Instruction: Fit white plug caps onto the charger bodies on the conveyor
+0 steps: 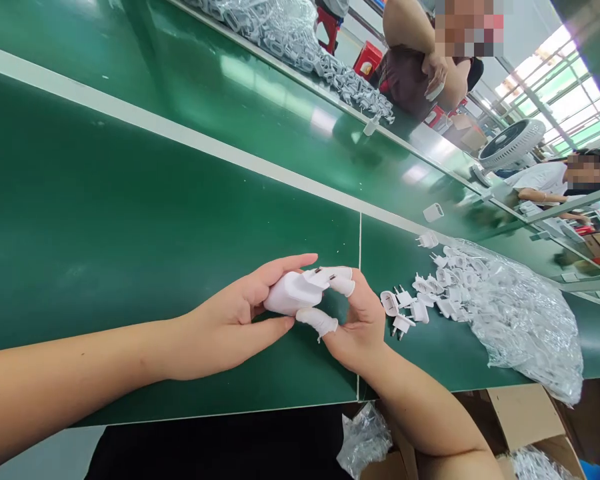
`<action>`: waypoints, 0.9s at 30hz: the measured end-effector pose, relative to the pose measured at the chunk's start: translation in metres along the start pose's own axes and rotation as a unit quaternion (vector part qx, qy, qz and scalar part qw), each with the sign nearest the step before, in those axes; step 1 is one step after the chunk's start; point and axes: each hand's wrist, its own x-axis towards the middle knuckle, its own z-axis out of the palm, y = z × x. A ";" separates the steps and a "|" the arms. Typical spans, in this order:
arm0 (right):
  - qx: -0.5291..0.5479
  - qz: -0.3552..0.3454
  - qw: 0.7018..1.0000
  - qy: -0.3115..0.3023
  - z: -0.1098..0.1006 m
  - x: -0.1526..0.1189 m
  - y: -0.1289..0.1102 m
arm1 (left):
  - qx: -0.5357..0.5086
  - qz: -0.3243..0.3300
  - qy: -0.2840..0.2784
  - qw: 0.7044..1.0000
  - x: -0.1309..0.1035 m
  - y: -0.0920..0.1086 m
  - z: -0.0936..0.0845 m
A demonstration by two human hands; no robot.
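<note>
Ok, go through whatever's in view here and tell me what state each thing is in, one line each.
Left hand: gripping the charger.
Right hand: finger cots on, pinching the charger's end.
Charger: white, held off the table by both hands.
Loose plugs: scattered, lying on the table.
Plastic bags: heaped, crumpled.
Fan: standing; running or not, can't tell.

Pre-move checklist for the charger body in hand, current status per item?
1. Left hand grips the white charger body: ok.
2. Right hand fingertips on the body's end, finger cots on: ok.
3. Plug piece fully seated: cannot tell, fingers hide the joint.
4. Loose plug pieces lie beside the right hand on the green table: ok.
5. Bagged stock lies right of them: ok.
</note>
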 end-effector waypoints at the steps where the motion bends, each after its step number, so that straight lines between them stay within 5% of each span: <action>1: -0.008 -0.005 1.000 0.002 -0.001 0.000 0.000 | -0.007 0.003 -0.014 1.000 -0.002 -0.001 -0.001; 10: -0.092 -0.069 0.993 0.030 0.002 -0.003 -0.008 | 0.026 0.109 -0.060 0.992 0.000 -0.014 -0.013; 17: -0.141 -0.089 0.985 0.043 0.006 -0.007 -0.015 | 0.006 0.122 -0.061 0.991 0.007 -0.019 -0.008; 22: -0.159 -0.094 0.981 0.052 0.008 -0.006 -0.016 | -0.023 0.033 -0.008 0.999 0.012 -0.012 -0.002; 27: -0.162 -0.090 0.982 0.047 0.006 -0.006 -0.019 | -0.054 0.015 -0.018 0.998 0.014 -0.004 -0.002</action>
